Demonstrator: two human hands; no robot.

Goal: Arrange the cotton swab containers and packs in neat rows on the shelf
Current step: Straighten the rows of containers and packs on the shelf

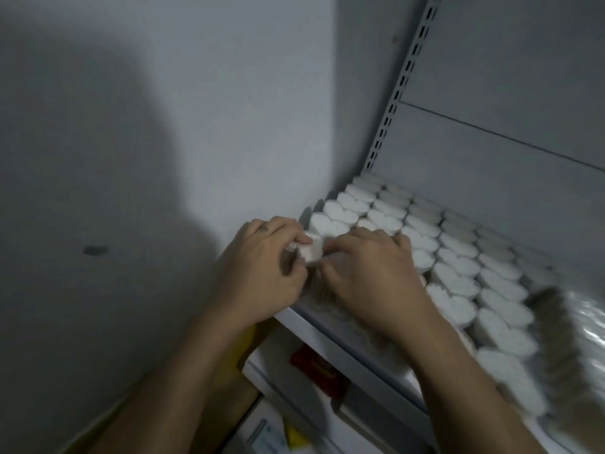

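Observation:
Heart-shaped cotton swab containers (458, 250) with white tops fill the white shelf (330, 339) in several diagonal rows, running from the back left corner to the front right. At the shelf's left front end, both hands meet on one white-topped container (311, 250). My left hand (262, 270) pinches its left side with thumb and fingers. My right hand (370, 276) grips its right side and covers the containers below it. Clear wrapped packs (586, 326) lie blurred at the far right.
A grey wall (163, 126) closes off the shelf's left end. A slotted metal upright (399, 83) and the back panel (491, 142) stand behind the rows. Below the shelf are white boxes (278, 388) and a red item (314, 365).

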